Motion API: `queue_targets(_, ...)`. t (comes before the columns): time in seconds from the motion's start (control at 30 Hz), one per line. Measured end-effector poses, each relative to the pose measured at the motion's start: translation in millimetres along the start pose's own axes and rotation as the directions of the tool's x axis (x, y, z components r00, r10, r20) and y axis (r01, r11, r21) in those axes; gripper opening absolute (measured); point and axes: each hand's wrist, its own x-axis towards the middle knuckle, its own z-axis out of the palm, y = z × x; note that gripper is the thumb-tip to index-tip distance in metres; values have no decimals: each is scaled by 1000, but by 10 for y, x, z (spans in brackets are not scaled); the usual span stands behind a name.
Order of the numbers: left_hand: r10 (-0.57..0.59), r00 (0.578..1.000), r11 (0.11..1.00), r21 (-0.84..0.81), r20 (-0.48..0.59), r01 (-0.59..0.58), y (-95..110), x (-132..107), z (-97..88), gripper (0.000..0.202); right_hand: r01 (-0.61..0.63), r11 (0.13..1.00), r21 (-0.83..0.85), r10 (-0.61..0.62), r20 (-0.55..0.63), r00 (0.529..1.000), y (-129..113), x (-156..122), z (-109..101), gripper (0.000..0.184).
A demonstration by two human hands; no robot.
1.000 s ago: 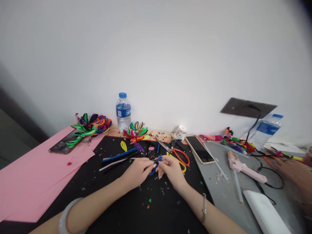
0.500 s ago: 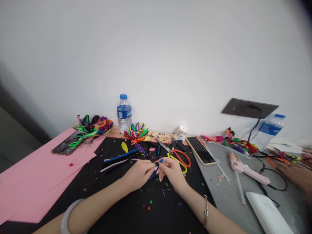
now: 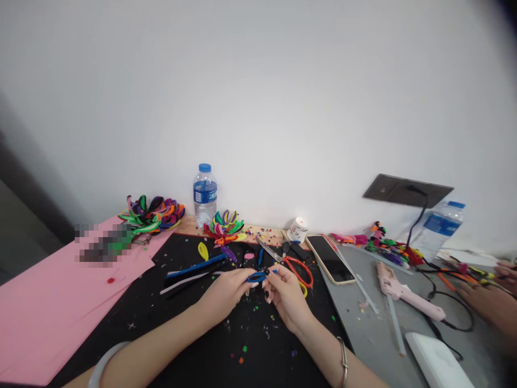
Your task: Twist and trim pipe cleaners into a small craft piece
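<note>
head view: one fuzzy blue loop, slim and pointed, hangs between both hands over the black mat. the left hand pinches its near end, thumb against fingers; the right hand grips the other end with fingertips together, remaining fingers curled. beyond lie one yellow loop, one purple loop, metal-bladed scissors and one smooth, pale-edged phone. by the wall are two clear plastic bottles and one tapered white cup. one pink plastic glue gun rests on the gray surface.
</note>
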Motion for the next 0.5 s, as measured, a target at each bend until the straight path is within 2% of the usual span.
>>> queue_targets(0.37,-39,997,992,-126,-60,31,-41,-10,-34,25,-77,996,-38,79,58,995,-18,-18,17,18)
queue_targets(0.5,-113,987,941,-331,-113,70,-35,14,-27,22,-97,990,-99,104,73,992,-18,-32,56,23)
